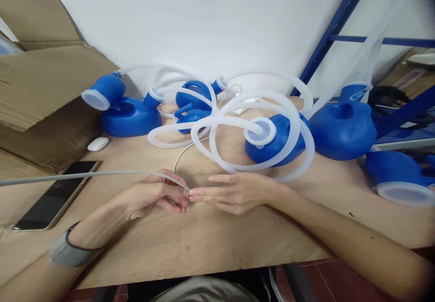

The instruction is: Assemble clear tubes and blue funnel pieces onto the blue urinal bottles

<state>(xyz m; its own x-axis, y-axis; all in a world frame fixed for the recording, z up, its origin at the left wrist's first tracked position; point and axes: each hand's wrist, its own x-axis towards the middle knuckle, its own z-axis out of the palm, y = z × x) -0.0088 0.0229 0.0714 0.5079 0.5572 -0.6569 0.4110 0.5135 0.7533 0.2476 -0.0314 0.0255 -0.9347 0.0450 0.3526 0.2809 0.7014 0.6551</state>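
Observation:
My left hand (159, 195) pinches a thin white cable (118, 173) between thumb and fingers. This cable comes in from the left edge and passes over the hand. My right hand (238, 193) meets it from the right, its fingertips closed on the cable at the left thumb; the exact grip there is partly hidden. A thin white cord (180, 154) curves from behind my left hand toward the back; whether it is the same cable I cannot tell. Beyond my right hand lies a blue plastic bottle (272, 143) with a coiled translucent hose (217, 120) in its cap.
More blue bottles stand at the left (132, 120), back (192, 96) and right (343, 130), several with hoses. Nearby are a black phone (56, 200), a white earbud case (98, 144) and a large cardboard box (50, 98). A blue metal rack (326, 44) rises at right.

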